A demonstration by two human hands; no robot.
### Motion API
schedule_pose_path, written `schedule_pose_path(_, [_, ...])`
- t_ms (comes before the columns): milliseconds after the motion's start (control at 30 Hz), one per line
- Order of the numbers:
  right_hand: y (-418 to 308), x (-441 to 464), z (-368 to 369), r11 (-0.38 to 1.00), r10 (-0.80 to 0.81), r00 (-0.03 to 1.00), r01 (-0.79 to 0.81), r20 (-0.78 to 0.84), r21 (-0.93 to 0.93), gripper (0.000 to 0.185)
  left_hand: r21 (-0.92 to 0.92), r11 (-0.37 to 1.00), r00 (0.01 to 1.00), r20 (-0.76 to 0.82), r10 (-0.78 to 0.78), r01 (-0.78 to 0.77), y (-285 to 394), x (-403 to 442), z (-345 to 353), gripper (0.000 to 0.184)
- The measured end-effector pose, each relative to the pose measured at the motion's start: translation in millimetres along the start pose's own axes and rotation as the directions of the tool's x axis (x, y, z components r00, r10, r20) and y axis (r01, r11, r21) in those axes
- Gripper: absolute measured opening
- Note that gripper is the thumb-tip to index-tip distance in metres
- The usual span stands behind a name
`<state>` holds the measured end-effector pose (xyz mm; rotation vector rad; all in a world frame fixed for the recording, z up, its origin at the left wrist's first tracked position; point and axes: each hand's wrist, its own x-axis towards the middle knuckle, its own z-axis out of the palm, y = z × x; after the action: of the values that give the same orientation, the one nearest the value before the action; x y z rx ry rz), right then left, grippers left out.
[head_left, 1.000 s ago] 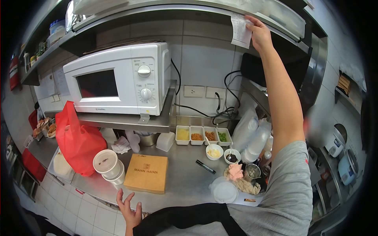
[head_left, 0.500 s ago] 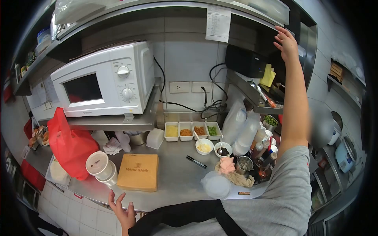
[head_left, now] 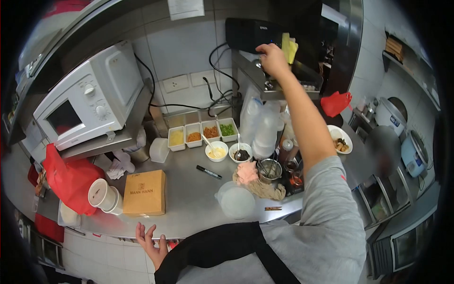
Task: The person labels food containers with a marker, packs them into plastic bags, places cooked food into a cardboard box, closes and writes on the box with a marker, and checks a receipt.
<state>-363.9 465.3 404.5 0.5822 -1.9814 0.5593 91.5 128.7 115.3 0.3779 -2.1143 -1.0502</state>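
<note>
My right hand (head_left: 273,58) is raised over the small metal shelf (head_left: 279,90), fingers bent around something I cannot make out, beside a yellow-green cloth (head_left: 289,48) and the black printer (head_left: 250,35). My left hand (head_left: 152,244) hovers at the counter's front edge, fingers spread, holding nothing. The brown box (head_left: 144,194) lies just beyond it, with stacked white tubs (head_left: 100,195) to its left. A black marker (head_left: 208,172) lies mid-counter, near two small bowls with spoons, one yellow (head_left: 216,152), one dark (head_left: 241,154).
A white microwave (head_left: 85,97) stands on a shelf at left, above a red bag (head_left: 71,182). Four-sided food trays (head_left: 193,135) line the wall. Bottles and a strainer (head_left: 269,169) stand at right, near a plate of food (head_left: 340,141). A printed paper (head_left: 186,8) hangs above.
My right hand has let go of the hanging paper and come down to the small shelf. The view has turned right. My left hand remains spread.
</note>
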Motion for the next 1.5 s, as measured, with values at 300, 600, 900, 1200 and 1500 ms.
schedule_pose_path(300, [16, 25, 6, 0.993, -0.104, 0.994, 0.106, 0.039, -0.054, 0.014, 0.245, 0.951, 0.79, 0.613, 0.002, -0.192, -33, -45, 21, 0.037])
schedule_pose_path(600, [13, 14, 10, 0.986, -0.148, 0.989, 0.149, -0.023, 0.071, 0.011, 0.301, 0.712, 0.331, 0.727, -0.602, 0.634, -34, -125, -36, 0.033])
schedule_pose_path(900, [22, 11, 11, 0.989, -0.148, 0.989, 0.148, 0.008, 0.012, 0.012, 0.274, 0.675, 0.39, 0.645, -0.658, 0.685, -37, -118, -49, 0.034])
schedule_pose_path(1200, [10, 8, 8, 0.99, 0.026, 1.0, -0.026, 0.002, 0.138, 0.038, 0.24, 0.835, 0.752, 0.363, -0.55, 0.495, -44, -64, -8, 0.036])
schedule_pose_path(1500, [17, -2, 17, 0.985, 0.005, 0.997, 0.008, 0.078, -0.17, 0.027, 0.311, 0.944, 0.99, 0.049, -0.135, 0.113, -38, -28, 66, 0.037])
